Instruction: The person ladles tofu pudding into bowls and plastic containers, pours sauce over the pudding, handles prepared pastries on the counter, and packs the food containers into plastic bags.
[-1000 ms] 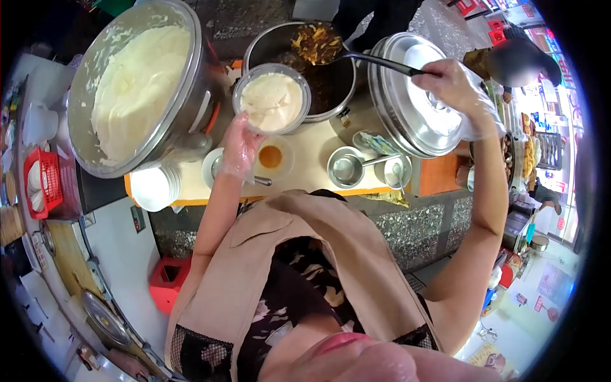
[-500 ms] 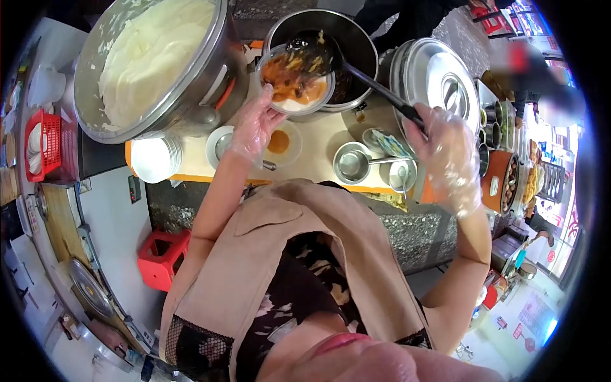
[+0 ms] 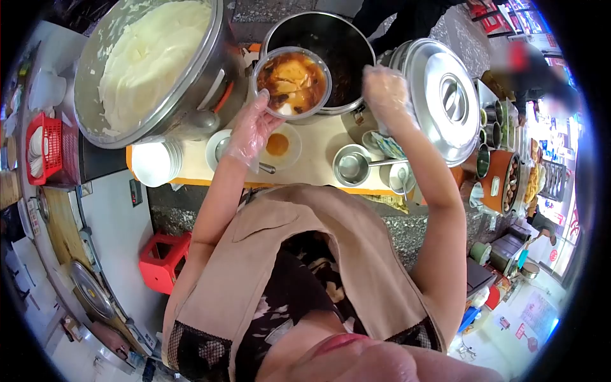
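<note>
A round clear bowl (image 3: 291, 83) holds white food under brown sauce with darker bits. My left hand (image 3: 254, 121), in a clear plastic glove, grips its lower left rim. The bowl overlaps the left side of a deep steel pot (image 3: 364, 48) with dark contents. At the pot's right edge is my gloved right hand (image 3: 386, 92), its fingers bent; the ladle cannot be made out, and what the fingers hold is hidden. Right beside that hand stands a round steel lid (image 3: 468, 83) with a handle.
A large steel tub (image 3: 86, 102) of white food stands at the left. Along the counter (image 3: 312, 153) are stacked white bowls (image 3: 153, 162), a dish with brown liquid (image 3: 277, 145) and a steel saucepan (image 3: 351, 165). A person in dark clothes (image 3: 541, 79) is at the upper right.
Sauce from the ladle now covers the white food in the bowl. My right hand first moved down and left, then up and left to the pot's edge. The ladle is no longer visible.
</note>
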Demonstrator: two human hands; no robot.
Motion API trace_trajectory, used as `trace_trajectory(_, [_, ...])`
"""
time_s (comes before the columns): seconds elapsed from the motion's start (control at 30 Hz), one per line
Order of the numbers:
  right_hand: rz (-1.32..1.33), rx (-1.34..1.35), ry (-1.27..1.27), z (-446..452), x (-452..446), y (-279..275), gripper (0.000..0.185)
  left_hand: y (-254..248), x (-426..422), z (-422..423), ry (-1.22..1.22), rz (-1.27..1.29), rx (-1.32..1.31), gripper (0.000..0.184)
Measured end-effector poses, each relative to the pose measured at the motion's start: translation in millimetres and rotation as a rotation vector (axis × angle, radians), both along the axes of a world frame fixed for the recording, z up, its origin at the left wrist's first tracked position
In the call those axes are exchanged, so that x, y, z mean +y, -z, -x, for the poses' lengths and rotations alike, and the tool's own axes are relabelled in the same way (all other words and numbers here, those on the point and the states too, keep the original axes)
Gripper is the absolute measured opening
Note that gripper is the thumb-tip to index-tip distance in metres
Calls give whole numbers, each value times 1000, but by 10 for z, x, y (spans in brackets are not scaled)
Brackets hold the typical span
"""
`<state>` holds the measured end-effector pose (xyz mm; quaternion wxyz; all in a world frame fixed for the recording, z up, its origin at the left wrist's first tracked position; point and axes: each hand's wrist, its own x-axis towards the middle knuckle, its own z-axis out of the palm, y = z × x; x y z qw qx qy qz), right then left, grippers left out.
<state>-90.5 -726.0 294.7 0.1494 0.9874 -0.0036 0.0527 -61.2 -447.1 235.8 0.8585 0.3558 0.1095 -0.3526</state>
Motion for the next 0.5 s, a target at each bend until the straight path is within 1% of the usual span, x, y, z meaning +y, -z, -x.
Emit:
trace_trajectory(0.07, [-44, 133, 36, -187, 31, 216, 9, 5, -7, -16, 3, 0, -9, 51])
trace_trajectory(0.1, [-88, 195, 65, -233, 82, 229, 11, 30, -7, -27, 14, 1, -14, 51])
trace_trajectory(0.13, [-89, 192, 75, -243, 101, 213, 11, 53, 2, -32, 13, -15, 0, 52])
trace_trajectory(0.17, [-202, 208, 168, -250, 113, 178, 13, 72, 14, -34, 12, -31, 15, 52])
trace_trajectory(0.2, [-314, 223, 261, -252, 119, 122, 17, 80, 23, -35, 21, -30, 15, 52])
trace_trajectory(0.23, [-313, 221, 268, -225, 97, 49, 17, 84, 30, -38, 31, -28, 1, 53])
trace_trajectory(0.3, [-470, 226, 381, -98, 13, -183, 25, 73, 33, -40, 44, -18, -14, 53])
trace_trajectory(0.33, [-515, 271, 413, -52, -4, -361, 29, 57, 33, -35, 47, -27, -13, 53])
trace_trajectory(0.37, [-520, 293, 451, -18, -92, -370, 32, 43, 29, -35, 49, -35, -14, 53])
trace_trajectory(0.43, [-555, 236, 453, 110, -176, -490, 34, 22, 30, -40, 57, -53, -16, 53])
trace_trajectory(0.5, [-557, 249, 487, 208, -123, -790, 34, 38, 51, -51, 63, -80, -17, 52])
